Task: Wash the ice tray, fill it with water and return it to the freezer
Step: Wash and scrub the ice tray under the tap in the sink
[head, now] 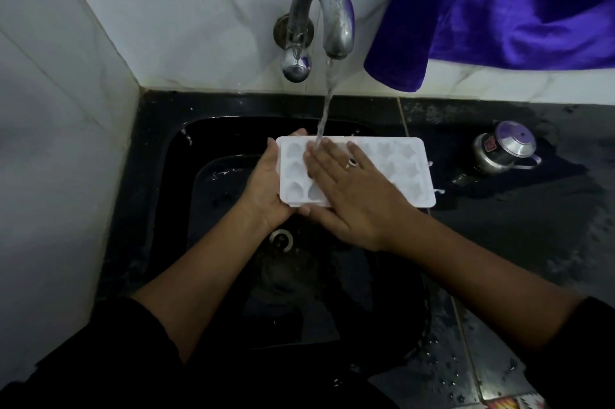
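Note:
A white ice tray (pixel 402 169) with shaped cells is held level over the black sink (pixel 159 175). My left hand (pixel 266 185) grips its left end, thumb on the rim and fingers underneath. My right hand (pixel 349 189), wearing a ring, lies flat on the tray's top, fingers spread over the left and middle cells. Water runs from the curved metal tap (pixel 327 12) and lands on the tray at my right fingertips.
A small metal kettle (pixel 506 150) stands on the wet dark counter to the right of the sink. A blue cloth (pixel 499 9) hangs against the tiled wall at upper right. The drain (pixel 281 240) shows below the tray. White tiled walls close the left and back.

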`<state>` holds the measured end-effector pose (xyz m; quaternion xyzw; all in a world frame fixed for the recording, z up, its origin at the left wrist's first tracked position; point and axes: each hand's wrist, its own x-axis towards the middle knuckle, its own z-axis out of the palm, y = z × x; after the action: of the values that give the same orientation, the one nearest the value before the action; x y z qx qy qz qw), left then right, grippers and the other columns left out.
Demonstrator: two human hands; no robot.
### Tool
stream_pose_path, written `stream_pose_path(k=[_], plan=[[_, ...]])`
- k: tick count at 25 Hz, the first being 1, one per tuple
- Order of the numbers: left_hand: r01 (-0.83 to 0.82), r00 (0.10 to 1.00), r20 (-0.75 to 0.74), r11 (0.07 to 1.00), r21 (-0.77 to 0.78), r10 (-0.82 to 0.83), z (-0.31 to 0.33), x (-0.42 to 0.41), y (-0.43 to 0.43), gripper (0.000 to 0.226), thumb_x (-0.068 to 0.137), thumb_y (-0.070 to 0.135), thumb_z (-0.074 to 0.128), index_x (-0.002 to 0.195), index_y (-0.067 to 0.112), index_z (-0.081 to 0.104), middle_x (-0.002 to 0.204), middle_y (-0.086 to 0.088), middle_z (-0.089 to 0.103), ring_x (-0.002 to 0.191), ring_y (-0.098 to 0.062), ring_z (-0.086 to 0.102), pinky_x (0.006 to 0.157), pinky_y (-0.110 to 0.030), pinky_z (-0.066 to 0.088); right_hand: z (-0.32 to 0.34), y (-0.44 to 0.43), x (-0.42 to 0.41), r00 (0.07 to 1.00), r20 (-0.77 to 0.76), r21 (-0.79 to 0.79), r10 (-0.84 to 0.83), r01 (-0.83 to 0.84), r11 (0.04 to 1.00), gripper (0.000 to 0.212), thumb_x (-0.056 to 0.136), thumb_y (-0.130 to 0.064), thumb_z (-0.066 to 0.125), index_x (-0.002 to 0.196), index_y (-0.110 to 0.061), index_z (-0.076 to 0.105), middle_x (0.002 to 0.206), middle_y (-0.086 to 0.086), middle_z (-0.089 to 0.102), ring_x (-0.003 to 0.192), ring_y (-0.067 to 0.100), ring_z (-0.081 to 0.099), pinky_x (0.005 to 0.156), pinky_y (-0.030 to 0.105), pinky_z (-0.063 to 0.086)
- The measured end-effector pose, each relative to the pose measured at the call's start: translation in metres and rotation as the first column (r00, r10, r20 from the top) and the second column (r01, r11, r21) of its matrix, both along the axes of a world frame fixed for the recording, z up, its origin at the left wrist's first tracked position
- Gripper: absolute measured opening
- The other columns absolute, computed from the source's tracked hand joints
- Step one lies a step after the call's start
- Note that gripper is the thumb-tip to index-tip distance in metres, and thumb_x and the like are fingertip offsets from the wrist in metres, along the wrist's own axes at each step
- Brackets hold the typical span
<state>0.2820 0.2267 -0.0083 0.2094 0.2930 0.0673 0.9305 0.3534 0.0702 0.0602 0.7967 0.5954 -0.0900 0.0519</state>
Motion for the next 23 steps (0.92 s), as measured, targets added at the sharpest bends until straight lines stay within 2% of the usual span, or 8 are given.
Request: stream_pose_path(k=[3,5,7,11,13,15,19,23], plan=[[-0.042,0.999,0.017,0.999,-0.018,0.042,-0.001,0.001,0.003,0.058,0.110,0.057,0.022,0.133,0.022,0.061,0.114,-0.015,0.078,0.099,-0.030,0.078,0.084,-0.047,0.058,-0.007,-0.010,-0.012,0.985,0.008,-0.014,0.174,-0.173,0.985,0.078,0.108,-0.062,0.015,0.166,-0.009,0.014,0.173,0.012,0.006,0.161,0.027,0.001,0.130,0.050,0.002],[-0.002,1.000,0.006,1.000,-0.018,0.003,0.000,0.001,-0.007,0.058,0.110,0.057,0.023,0.134,0.020,0.062,0.120,-0.013,0.076,0.104,-0.028,0.076,0.088,-0.046,0.058,-0.002,-0.001,0.002,0.995,0.013,0.019,0.098,-0.098,0.995,0.076,0.108,-0.059,0.014,0.166,-0.011,0.016,0.173,0.011,0.010,0.161,0.027,0.003,0.130,0.050,0.002],[0.041,0.999,-0.004,0.999,-0.027,-0.041,0.000,0.002,-0.017,0.063,0.109,0.057,0.025,0.142,0.014,0.058,0.127,-0.013,0.072,0.109,-0.026,0.073,0.092,-0.043,0.059,0.001,0.007,0.005,1.000,0.005,0.025,-0.006,0.005,1.000,0.076,0.107,-0.060,0.013,0.166,-0.011,0.015,0.174,0.010,0.011,0.162,0.026,0.002,0.130,0.051,0.003],[-0.003,1.000,-0.003,0.998,-0.056,0.003,0.000,0.004,-0.006,0.066,0.107,0.061,0.027,0.151,0.019,0.053,0.143,-0.022,0.062,0.133,-0.037,0.059,0.106,-0.052,0.051,-0.006,-0.007,-0.013,0.981,-0.011,-0.007,0.193,-0.193,0.981,0.071,0.109,-0.057,0.017,0.166,-0.013,0.019,0.173,0.010,0.013,0.161,0.028,0.003,0.129,0.053,0.004],[0.029,0.999,-0.014,0.999,-0.020,-0.029,0.003,0.004,-0.010,0.066,0.108,0.061,0.027,0.151,0.018,0.053,0.145,-0.020,0.061,0.137,-0.035,0.057,0.110,-0.050,0.048,-0.002,0.001,0.000,0.992,0.012,0.020,0.123,-0.124,0.992,0.069,0.110,-0.055,0.017,0.165,-0.014,0.021,0.173,0.009,0.016,0.161,0.028,0.004,0.129,0.054,0.004],[0.063,0.997,-0.041,0.998,-0.008,-0.064,0.006,0.003,-0.019,0.066,0.108,0.059,0.028,0.145,0.014,0.057,0.140,-0.017,0.065,0.128,-0.031,0.063,0.107,-0.044,0.049,-0.001,0.008,0.003,1.000,0.002,0.029,-0.007,0.007,1.000,0.070,0.109,-0.054,0.016,0.165,-0.012,0.021,0.173,0.010,0.017,0.161,0.027,0.004,0.129,0.054,0.005],[-0.046,0.998,-0.049,0.999,0.008,0.046,0.004,0.002,-0.004,0.061,0.109,0.058,0.028,0.146,0.017,0.056,0.135,-0.019,0.068,0.114,-0.033,0.069,0.100,-0.049,0.054,-0.010,-0.008,-0.020,0.986,-0.043,0.013,0.162,-0.161,0.987,0.070,0.109,-0.054,0.017,0.166,-0.013,0.021,0.173,0.009,0.017,0.161,0.027,0.007,0.130,0.052,0.006],[-0.032,0.996,-0.081,0.998,0.048,0.036,0.004,-0.004,-0.014,0.060,0.110,0.055,0.027,0.141,0.015,0.059,0.132,-0.012,0.069,0.109,-0.024,0.071,0.098,-0.040,0.057,-0.013,0.015,-0.005,0.999,-0.054,0.081,-0.005,0.010,0.997,0.072,0.108,-0.054,0.015,0.166,-0.011,0.018,0.173,0.011,0.017,0.161,0.022,0.010,0.130,0.049,0.007]])
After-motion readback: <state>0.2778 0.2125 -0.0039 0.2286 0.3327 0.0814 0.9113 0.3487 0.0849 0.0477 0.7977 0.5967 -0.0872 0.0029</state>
